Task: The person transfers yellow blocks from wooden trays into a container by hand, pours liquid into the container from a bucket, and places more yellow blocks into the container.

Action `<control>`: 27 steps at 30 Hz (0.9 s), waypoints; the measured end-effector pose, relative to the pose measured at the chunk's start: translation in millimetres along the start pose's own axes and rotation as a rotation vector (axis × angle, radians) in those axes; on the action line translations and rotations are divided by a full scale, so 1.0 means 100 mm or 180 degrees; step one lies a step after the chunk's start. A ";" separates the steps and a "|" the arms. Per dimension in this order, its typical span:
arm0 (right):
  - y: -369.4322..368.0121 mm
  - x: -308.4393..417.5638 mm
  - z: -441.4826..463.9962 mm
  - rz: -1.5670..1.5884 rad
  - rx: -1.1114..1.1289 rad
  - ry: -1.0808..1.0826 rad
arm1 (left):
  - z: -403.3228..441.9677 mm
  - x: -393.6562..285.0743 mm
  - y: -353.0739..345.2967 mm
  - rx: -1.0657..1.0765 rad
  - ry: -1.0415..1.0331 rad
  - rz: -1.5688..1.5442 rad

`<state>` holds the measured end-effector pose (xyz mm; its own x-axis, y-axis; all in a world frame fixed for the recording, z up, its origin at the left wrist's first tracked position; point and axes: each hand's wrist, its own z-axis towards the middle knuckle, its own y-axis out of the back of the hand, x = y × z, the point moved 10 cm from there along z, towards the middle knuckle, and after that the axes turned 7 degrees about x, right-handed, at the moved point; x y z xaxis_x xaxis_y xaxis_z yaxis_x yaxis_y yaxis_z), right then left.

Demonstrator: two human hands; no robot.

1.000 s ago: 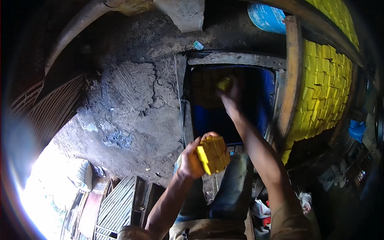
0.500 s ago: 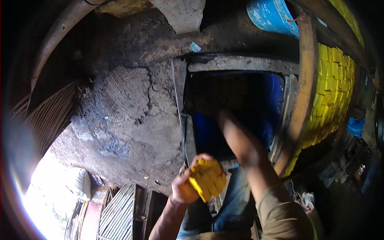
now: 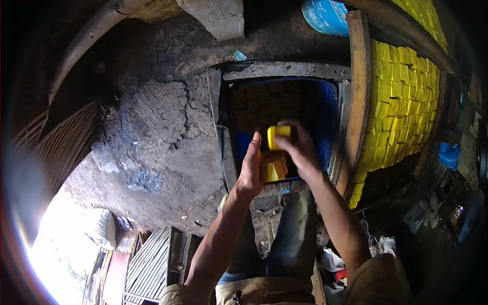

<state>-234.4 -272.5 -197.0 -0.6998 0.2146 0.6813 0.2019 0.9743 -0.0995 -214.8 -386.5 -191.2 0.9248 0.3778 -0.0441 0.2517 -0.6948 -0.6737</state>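
blocks [image 3: 275, 170] sit cupped in the left hand [image 3: 250, 171], thumb raised, over the box [image 3: 284, 69] — likely to keep them bunched — while the right hand [image 3: 301, 148] pinches a single block [image 3: 278, 133] beside them.

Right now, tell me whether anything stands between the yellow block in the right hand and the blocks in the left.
Nothing visible does. The right hand holds its yellow block beside the left hand's blocks, and the left hand grips from the far side. Whether the blocks touch is unclear.

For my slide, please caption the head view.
Left hand and right hand holding yellow rectangular blocks over a blue-walled container framed in weathered wood.
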 end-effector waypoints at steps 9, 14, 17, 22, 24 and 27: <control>0.62 -0.61 1.62 -0.2311 -0.2486 0.0231 | -0.40 -0.09 0.22 0.0286 -0.0605 0.0218; 0.72 -0.95 2.21 -0.2792 -0.2392 -0.0298 | -0.48 -0.19 0.16 0.0591 -0.0576 0.0055; 0.69 -0.92 2.09 -0.2606 -0.2122 0.0237 | -0.48 -0.19 0.14 0.0659 -0.0689 -0.0188; 0.35 -0.41 0.89 -0.0319 -0.0671 0.0715 | -0.35 -0.30 0.02 0.0781 -0.1015 -0.0367; -0.04 -0.03 0.08 0.0389 -0.0017 0.0268 | -0.22 -0.35 0.00 0.0784 -0.1060 -0.0288; -0.36 0.12 -0.51 -0.0544 0.0285 0.0879 | 0.00 -0.28 -0.20 0.0565 -0.1122 -0.0001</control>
<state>-215.4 -308.0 -148.2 -0.5038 0.0330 0.8632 0.0281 0.9994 -0.0218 -245.4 -383.1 -176.4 0.7624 0.5864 -0.2738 0.1701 -0.5898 -0.7895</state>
